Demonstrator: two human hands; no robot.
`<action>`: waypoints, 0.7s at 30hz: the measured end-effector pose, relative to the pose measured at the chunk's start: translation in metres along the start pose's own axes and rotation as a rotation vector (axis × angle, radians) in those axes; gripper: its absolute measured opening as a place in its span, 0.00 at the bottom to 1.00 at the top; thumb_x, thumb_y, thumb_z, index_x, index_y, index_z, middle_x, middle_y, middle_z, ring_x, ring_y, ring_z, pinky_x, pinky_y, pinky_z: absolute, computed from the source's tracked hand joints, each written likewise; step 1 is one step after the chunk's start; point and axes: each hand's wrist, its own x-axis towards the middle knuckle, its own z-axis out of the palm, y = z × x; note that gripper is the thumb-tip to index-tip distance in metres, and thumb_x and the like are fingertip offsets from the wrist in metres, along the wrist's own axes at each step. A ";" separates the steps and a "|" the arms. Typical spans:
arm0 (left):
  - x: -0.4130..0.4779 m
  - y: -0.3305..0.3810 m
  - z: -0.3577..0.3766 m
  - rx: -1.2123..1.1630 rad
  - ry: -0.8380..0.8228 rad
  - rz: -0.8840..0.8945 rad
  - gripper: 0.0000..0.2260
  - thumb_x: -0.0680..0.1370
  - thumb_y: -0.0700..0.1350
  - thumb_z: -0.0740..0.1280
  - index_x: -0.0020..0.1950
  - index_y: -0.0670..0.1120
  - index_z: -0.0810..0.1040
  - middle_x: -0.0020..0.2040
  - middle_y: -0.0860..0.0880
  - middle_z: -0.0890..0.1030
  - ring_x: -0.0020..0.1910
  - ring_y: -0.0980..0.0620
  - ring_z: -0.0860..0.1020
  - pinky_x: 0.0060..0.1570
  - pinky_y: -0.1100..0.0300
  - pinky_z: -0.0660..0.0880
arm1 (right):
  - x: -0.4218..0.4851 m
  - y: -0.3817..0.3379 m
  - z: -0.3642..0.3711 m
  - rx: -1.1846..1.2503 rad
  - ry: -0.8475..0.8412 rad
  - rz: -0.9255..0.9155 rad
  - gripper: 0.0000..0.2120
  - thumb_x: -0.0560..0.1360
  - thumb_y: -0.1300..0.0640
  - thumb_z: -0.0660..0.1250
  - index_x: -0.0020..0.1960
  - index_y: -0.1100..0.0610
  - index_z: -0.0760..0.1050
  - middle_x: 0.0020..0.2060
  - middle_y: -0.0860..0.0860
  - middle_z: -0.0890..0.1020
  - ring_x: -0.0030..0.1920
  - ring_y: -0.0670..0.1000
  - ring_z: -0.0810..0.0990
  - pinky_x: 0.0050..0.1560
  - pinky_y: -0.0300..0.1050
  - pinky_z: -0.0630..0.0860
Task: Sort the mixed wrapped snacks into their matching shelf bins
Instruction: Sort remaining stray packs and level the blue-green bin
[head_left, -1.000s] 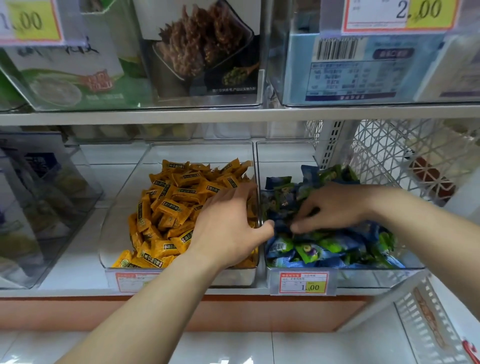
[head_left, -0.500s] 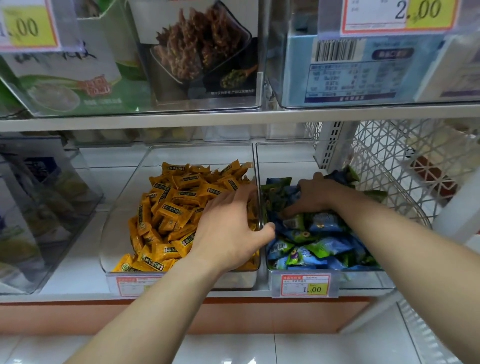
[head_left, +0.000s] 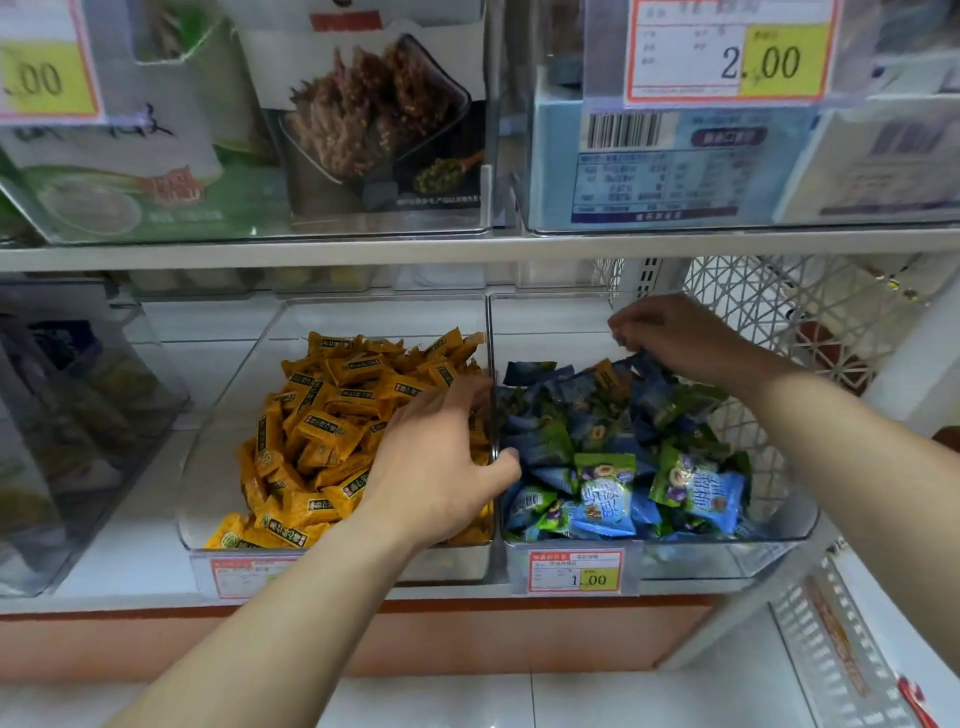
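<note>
Two clear bins stand side by side on the lower shelf. The left bin holds a pile of yellow wrapped snacks. The right bin holds blue and green wrapped snacks, with one yellow wrapper showing among them near the back. My left hand lies palm down across the wall between the bins, fingers spread over the yellow pile, thumb on the blue side. My right hand is raised at the back of the right bin, fingertips pinched on a dark blue wrapper.
A white lattice basket stands right of the bins. The upper shelf edge runs just above my right hand, with boxed goods on it. Another clear bin sits at the left. A price tag hangs on the right bin's front.
My right hand has moved from the middle of the blue pile toward the back right and lifted, pinching a wrapper. My left hand has stayed on the divider.
</note>
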 end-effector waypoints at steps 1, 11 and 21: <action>0.000 0.000 0.000 -0.001 0.001 -0.004 0.29 0.69 0.63 0.65 0.68 0.58 0.67 0.62 0.55 0.78 0.62 0.51 0.73 0.60 0.54 0.72 | 0.007 0.003 0.005 -0.021 -0.053 0.048 0.10 0.80 0.55 0.65 0.60 0.50 0.78 0.59 0.53 0.82 0.56 0.51 0.81 0.58 0.45 0.74; 0.001 0.000 -0.001 -0.016 -0.004 0.007 0.28 0.68 0.64 0.64 0.67 0.61 0.64 0.63 0.59 0.77 0.63 0.54 0.72 0.62 0.52 0.72 | 0.032 0.018 0.045 -0.319 -0.300 0.137 0.20 0.79 0.53 0.66 0.70 0.56 0.73 0.69 0.56 0.74 0.65 0.56 0.74 0.62 0.46 0.70; 0.004 0.010 -0.011 -0.098 0.108 0.018 0.28 0.75 0.64 0.67 0.72 0.58 0.66 0.65 0.53 0.76 0.65 0.51 0.73 0.60 0.54 0.74 | -0.041 -0.051 0.011 0.287 0.193 -0.140 0.04 0.73 0.57 0.75 0.46 0.54 0.81 0.40 0.47 0.85 0.41 0.47 0.84 0.42 0.37 0.78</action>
